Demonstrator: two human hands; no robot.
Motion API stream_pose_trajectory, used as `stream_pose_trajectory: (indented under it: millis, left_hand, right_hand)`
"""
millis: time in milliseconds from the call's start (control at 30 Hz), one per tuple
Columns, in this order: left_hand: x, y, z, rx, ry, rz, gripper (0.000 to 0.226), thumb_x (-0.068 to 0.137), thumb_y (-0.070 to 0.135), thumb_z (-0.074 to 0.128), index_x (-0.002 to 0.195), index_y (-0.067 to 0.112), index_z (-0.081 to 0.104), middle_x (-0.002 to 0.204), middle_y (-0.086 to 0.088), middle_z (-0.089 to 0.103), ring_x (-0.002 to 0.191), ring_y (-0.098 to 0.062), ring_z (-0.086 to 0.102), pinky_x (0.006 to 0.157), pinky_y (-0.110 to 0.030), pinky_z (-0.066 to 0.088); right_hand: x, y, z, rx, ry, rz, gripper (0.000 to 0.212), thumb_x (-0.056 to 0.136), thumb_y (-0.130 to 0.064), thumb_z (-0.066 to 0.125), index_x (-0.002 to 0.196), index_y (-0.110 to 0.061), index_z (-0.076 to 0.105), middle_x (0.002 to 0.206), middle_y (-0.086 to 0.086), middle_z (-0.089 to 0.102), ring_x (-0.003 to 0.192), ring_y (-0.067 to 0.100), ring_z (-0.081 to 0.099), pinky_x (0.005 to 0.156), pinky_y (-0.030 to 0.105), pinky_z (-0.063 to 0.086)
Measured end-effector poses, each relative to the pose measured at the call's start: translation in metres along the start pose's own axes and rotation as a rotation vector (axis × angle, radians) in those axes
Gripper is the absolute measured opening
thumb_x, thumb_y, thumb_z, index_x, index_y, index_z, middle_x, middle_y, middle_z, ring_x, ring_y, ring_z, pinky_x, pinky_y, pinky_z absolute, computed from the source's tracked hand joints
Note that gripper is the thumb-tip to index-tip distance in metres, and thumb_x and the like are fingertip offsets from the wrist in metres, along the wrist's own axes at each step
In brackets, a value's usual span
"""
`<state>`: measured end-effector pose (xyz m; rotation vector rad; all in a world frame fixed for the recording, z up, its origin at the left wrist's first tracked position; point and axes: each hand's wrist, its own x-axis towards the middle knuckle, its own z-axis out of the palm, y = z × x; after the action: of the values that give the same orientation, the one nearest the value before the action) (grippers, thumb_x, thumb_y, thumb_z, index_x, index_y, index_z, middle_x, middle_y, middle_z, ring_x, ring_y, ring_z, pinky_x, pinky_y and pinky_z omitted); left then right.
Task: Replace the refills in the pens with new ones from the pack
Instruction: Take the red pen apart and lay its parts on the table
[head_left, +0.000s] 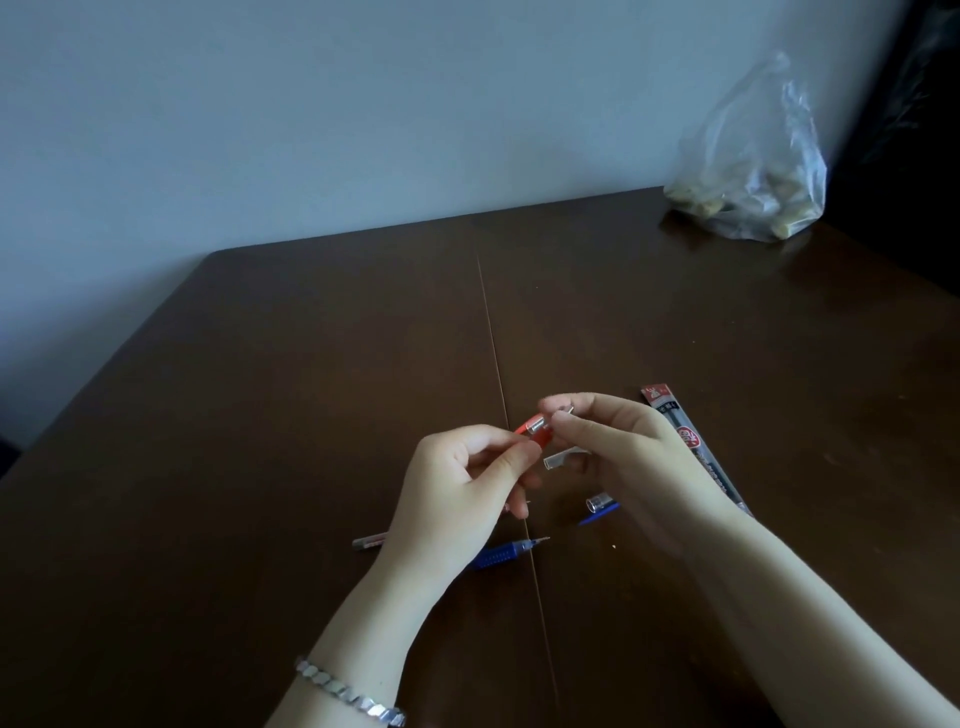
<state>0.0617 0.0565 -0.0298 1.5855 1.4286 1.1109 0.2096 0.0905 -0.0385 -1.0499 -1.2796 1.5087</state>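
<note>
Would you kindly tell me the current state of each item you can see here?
red pen: held off the table in the left hand.
right hand: pinches a small part at the red pen's end.
blue pen: lying on the table, tip uncapped.
refill pack: lying flat, partly behind the right hand.
plastic bag: resting at the table's far corner.

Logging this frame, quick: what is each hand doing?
Left hand: holding the red pen.
Right hand: pinching a small silvery piece at that pen's end.
</note>
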Motion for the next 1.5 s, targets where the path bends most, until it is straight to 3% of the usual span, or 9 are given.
stream_pose_trajectory:
  millis: [167,367,567,667,933,1033,1133,1300,1500]
  left_hand:
    - [0.0,0.001,-0.005,0.007,-0.011,-0.008,0.011,0.083,0.017,0.061,0.077,0.015,0.07,0.051,0.011,0.063,0.051,-0.013,0.06,0.063,-0.038,0.059]
    - [0.002,0.001,-0.013,0.078,-0.07,-0.006,0.013,0.087,0.022,0.055,0.083,0.019,0.067,0.064,0.008,0.064,0.053,-0.005,0.059,0.058,-0.016,0.054]
    - [0.003,-0.001,-0.02,0.078,-0.099,-0.015,0.012,0.087,0.023,0.055,0.085,0.019,0.066,0.066,0.009,0.063,0.052,0.0,0.057,0.049,-0.006,0.043]
    - [0.004,-0.003,-0.021,0.092,-0.1,-0.008,0.01,0.087,0.021,0.056,0.085,0.02,0.065,0.067,0.008,0.063,0.054,0.003,0.057,0.048,-0.005,0.042]
    - [0.005,-0.008,-0.02,0.206,-0.08,0.002,0.011,0.087,0.027,0.055,0.085,0.027,0.065,0.068,0.012,0.064,0.057,0.005,0.057,0.049,-0.006,0.041]
    - [0.006,-0.011,-0.024,0.297,-0.017,0.031,0.011,0.087,0.032,0.053,0.084,0.031,0.063,0.069,0.016,0.063,0.062,0.004,0.057,0.055,-0.009,0.043]
    - [0.007,-0.011,-0.027,0.315,0.094,0.049,0.012,0.087,0.034,0.052,0.088,0.03,0.063,0.073,0.021,0.062,0.068,0.002,0.059,0.056,-0.004,0.041]
    - [0.008,-0.013,-0.028,0.296,0.127,0.061,0.012,0.086,0.032,0.054,0.089,0.027,0.064,0.075,0.019,0.064,0.069,-0.002,0.061,0.059,-0.01,0.045]
    - [0.009,-0.017,-0.027,0.31,0.12,0.077,0.014,0.085,0.032,0.056,0.092,0.025,0.065,0.078,0.018,0.065,0.076,-0.003,0.062,0.066,-0.019,0.054]
  right_hand:
    - [-0.003,-0.003,0.004,0.052,0.013,0.009,0.03,0.056,-0.035,0.071,0.08,-0.016,0.074,0.092,0.025,0.066,0.082,0.033,0.054,0.087,0.051,0.044]
    - [-0.001,-0.011,-0.003,-0.002,0.046,-0.003,0.011,0.075,-0.003,0.064,0.081,-0.01,0.07,0.074,0.007,0.069,0.065,0.012,0.063,0.061,0.023,0.056]
    - [0.002,-0.028,0.001,-0.21,-0.011,0.07,0.021,0.071,-0.013,0.07,0.092,-0.012,0.066,0.079,0.007,0.073,0.057,0.007,0.066,0.049,0.014,0.049]
    - [0.003,-0.037,0.001,-0.312,-0.06,0.043,0.019,0.074,-0.001,0.068,0.09,-0.01,0.066,0.08,0.004,0.071,0.058,0.001,0.066,0.049,0.01,0.048]
    - [0.007,-0.045,-0.007,-0.53,-0.156,0.032,0.008,0.079,-0.011,0.066,0.084,-0.006,0.071,0.068,0.009,0.07,0.051,0.004,0.061,0.052,0.012,0.049]
    - [0.016,-0.051,-0.026,-0.661,0.049,-0.154,0.007,0.075,-0.009,0.071,0.077,-0.016,0.071,0.062,-0.003,0.068,0.052,0.002,0.061,0.055,0.009,0.047]
    - [0.033,-0.05,-0.051,-0.961,0.25,-0.183,0.006,0.073,-0.017,0.073,0.078,-0.02,0.071,0.071,-0.009,0.067,0.066,-0.001,0.059,0.053,0.006,0.042]
    - [0.061,-0.022,-0.065,-1.225,0.066,0.05,0.012,0.078,-0.016,0.068,0.089,-0.017,0.072,0.082,-0.005,0.064,0.081,0.009,0.06,0.066,0.013,0.042]
    - [0.063,-0.025,-0.058,-1.271,-0.026,0.041,0.026,0.081,-0.009,0.06,0.102,-0.021,0.068,0.107,-0.002,0.067,0.084,0.004,0.055,0.076,0.017,0.044]
